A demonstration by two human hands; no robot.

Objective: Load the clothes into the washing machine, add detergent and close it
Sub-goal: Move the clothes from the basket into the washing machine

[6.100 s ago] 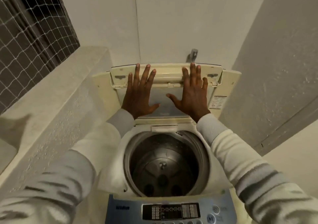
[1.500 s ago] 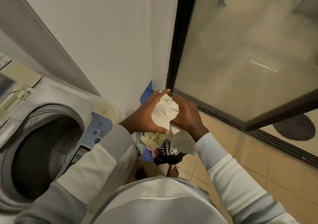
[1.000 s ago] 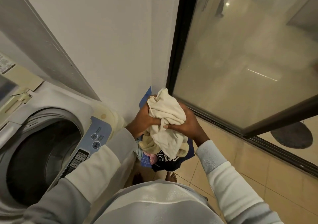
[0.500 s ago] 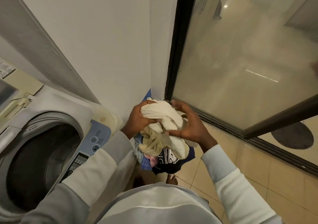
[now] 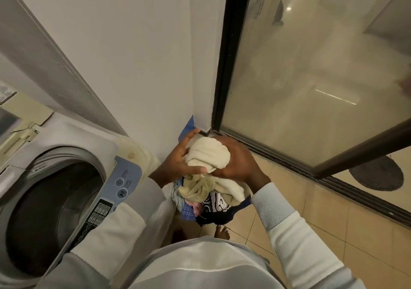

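Bunched tighter than half a second ago, a cream garment [image 5: 209,155] is clamped between a person's left hand [image 5: 178,162] and right hand [image 5: 238,164], fingers curled round it, above a pile of clothes [image 5: 213,206] beside the open top-loading washing machine [image 5: 73,135].

White wall [image 5: 133,55] meets a black-framed glass door [image 5: 311,77] at the corner. Tan floor tiles [image 5: 333,233] below. Dark round mat [image 5: 378,173] lies beyond the glass (light spots glint in the pane).
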